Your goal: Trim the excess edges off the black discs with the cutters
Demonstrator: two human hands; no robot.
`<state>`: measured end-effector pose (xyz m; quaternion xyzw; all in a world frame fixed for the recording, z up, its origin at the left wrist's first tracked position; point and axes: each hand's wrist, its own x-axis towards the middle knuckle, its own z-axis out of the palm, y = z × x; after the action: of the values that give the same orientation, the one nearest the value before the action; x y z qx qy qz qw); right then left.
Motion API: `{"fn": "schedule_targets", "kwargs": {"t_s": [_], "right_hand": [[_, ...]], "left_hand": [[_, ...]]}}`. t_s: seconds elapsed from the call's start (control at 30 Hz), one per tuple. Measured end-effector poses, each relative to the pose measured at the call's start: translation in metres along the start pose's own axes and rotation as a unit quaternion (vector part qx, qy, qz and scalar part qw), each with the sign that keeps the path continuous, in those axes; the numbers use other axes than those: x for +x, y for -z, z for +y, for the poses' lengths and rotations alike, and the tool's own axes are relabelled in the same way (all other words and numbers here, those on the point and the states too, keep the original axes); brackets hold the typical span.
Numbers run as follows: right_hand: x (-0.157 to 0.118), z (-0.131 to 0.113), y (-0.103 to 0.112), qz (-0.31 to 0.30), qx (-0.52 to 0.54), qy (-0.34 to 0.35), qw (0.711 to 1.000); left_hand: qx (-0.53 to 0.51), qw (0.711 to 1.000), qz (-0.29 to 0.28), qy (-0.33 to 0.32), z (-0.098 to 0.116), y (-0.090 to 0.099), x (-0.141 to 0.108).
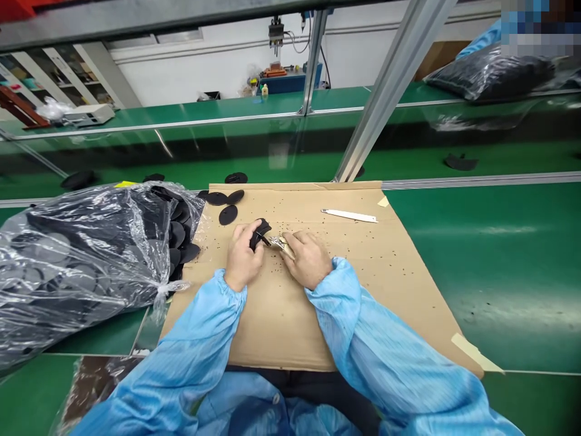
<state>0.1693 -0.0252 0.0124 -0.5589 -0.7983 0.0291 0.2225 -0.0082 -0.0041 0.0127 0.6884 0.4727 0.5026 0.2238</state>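
Observation:
My left hand (244, 254) is closed on a black disc-like part (260, 232), which is held tilted above the cardboard sheet (281, 327). In my right hand (308, 257) is a small silver nail clipper (276, 242), its lower part wrapped in something cream-coloured. The clipper's jaws meet or nearly meet a thin edge of the black part; contact is too small to tell. Several dark crumbs lie scattered over the cardboard around both hands. Loose black discs (228, 214) rest on the cardboard beyond my left hand.
A clear plastic bag (91, 260) full of black discs bulges at the left. A white-handled craft knife (349, 215) lies at the right back of the cardboard. Metal posts (376, 91) rise behind it. More dark parts (460, 162) lie on the green belt beyond.

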Motion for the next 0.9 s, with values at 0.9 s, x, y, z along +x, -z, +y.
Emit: {"fn": "schedule_targets", "kwargs": {"t_s": [0.9], "right_hand": [[0.0,-0.0083,0.0033,-0.045,-0.054,-0.002,0.998]], "left_hand": [[0.181,0.978,-0.06,-0.084,0.007,-0.0034,-0.0069]]}}
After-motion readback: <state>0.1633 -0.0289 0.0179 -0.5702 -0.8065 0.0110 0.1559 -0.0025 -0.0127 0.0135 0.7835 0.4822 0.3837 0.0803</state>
